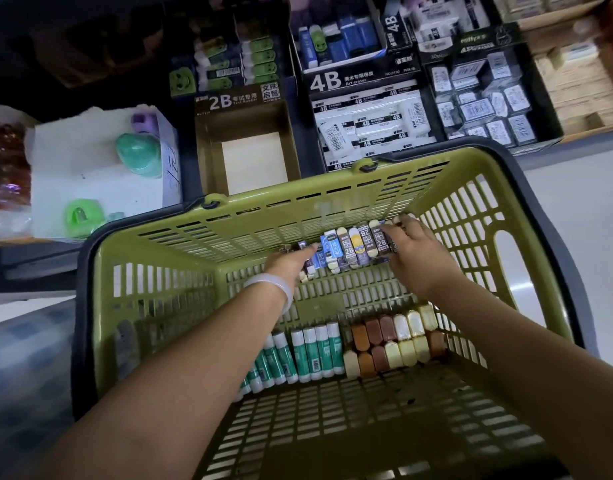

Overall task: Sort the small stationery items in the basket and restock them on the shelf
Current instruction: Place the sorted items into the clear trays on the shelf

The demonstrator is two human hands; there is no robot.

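Head view: left hand [287,263] presses flat fingers against one end of the 2B eraser row [350,249] at the far wall of the basket [152,268], right hand [410,251] curls round the other; squeeze evenly, lift level toward the empty 2B box [244,147].

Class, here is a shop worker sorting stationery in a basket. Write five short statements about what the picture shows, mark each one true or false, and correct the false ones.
1. Both hands reach into the green basket. True.
2. The 2B box on the shelf is packed full. False: it looks empty, with its bare bottom showing.
3. The left hand and right hand are at opposite ends of a row of erasers. True.
4. The glue sticks lie on the shelf. False: they lie in the basket, beside brown and cream erasers.
5. The bracelet is on the right wrist. False: it is on the left wrist.
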